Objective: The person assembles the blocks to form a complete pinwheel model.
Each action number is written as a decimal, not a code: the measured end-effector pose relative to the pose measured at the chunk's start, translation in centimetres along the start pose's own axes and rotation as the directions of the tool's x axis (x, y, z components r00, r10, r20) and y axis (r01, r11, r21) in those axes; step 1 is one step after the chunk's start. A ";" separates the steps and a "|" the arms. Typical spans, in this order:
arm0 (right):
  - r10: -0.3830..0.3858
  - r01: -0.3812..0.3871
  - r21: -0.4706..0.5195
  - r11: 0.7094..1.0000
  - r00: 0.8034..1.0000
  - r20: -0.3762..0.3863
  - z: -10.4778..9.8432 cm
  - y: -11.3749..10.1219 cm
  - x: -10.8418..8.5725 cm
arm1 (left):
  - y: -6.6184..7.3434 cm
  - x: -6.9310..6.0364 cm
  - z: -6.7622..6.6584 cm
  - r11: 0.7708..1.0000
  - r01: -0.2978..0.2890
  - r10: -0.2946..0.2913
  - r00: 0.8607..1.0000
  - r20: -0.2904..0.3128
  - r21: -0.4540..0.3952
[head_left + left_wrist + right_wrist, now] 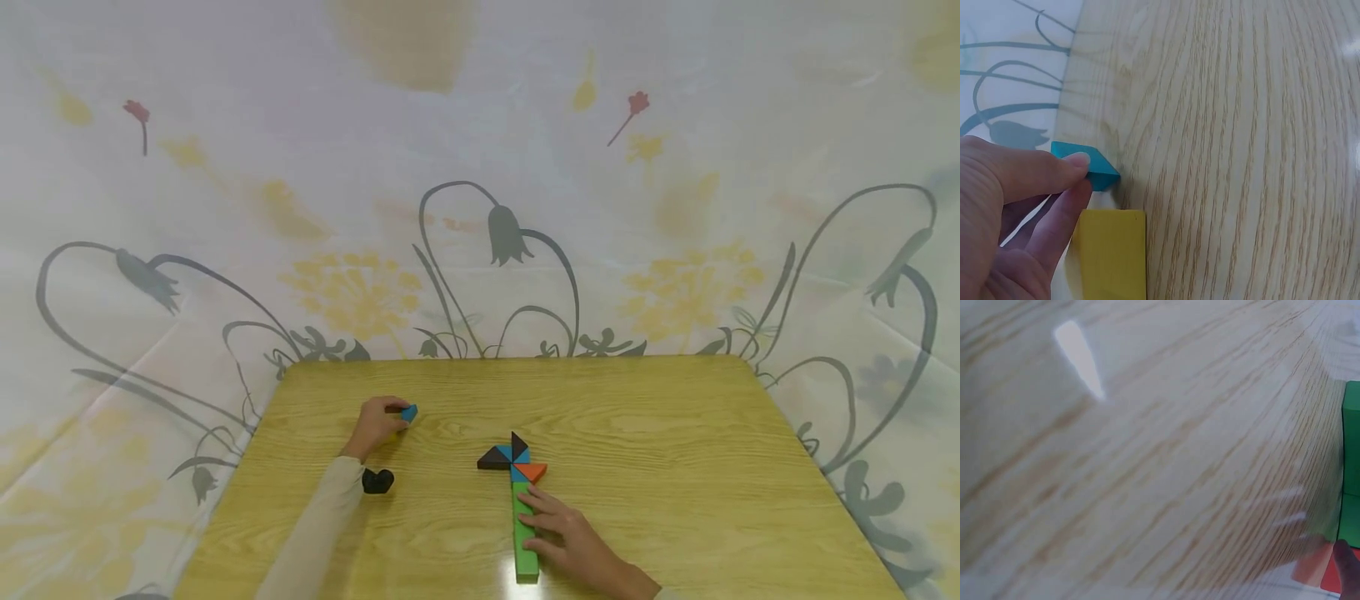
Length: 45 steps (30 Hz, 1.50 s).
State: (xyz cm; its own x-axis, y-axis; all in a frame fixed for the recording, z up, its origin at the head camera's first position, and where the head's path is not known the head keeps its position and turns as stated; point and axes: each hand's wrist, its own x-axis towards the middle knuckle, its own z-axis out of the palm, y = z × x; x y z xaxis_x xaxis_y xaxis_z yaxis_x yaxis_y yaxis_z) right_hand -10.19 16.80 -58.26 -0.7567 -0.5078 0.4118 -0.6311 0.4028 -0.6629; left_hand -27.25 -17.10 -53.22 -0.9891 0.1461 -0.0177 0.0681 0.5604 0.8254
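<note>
My left hand (378, 425) pinches a small blue triangular block (408, 414) between thumb and fingers at the table's left side. In the left wrist view, the blue block (1100, 169) is above the end of a yellow rectangular block (1114, 253); the head view does not show the yellow one. My right hand (573, 537) rests its spread fingers on the green block strip (523, 533). At the strip's far end sits a pinwheel of triangles: blue (521, 474), black (495, 457) and orange (532, 472). In the right wrist view, a fingertip (1347, 569) overlaps the orange-red piece (1332, 578) beside green.
The wood-grain table (660, 417) ends at a flower-printed cloth backdrop (480, 125). Beside the left cuff is a small black object (378, 481), its kind unclear. Light glares off the tabletop near the strip's front end.
</note>
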 end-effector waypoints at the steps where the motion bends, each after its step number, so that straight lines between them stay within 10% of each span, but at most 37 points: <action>1: 0.000 0.000 0.002 1.000 1.000 0.001 0.0 0.0 0.0 | 0.1 0.0 0.1 1.000 -0.002 0.002 1.000 -0.002 -0.002; 22: -0.007 0.007 -0.006 1.000 1.000 -0.015 0.0 0.1 -0.1 | 2.8 -2.6 2.2 0.986 -0.169 0.169 0.986 0.003 -0.013; 45: -0.012 0.012 0.016 1.000 1.000 -0.018 0.0 0.0 -0.1 | 5.1 -6.5 4.1 0.953 -0.203 0.229 0.969 0.096 -0.226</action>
State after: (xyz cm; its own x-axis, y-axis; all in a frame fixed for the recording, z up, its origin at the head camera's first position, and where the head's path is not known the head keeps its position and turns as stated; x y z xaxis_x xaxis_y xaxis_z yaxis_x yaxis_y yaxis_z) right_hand -10.13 16.83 -58.31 -0.7519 -0.4991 0.4308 -0.6376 0.3840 -0.6679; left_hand -19.92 -11.88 -51.19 -0.9302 0.3476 0.1178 0.2359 0.3204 0.9174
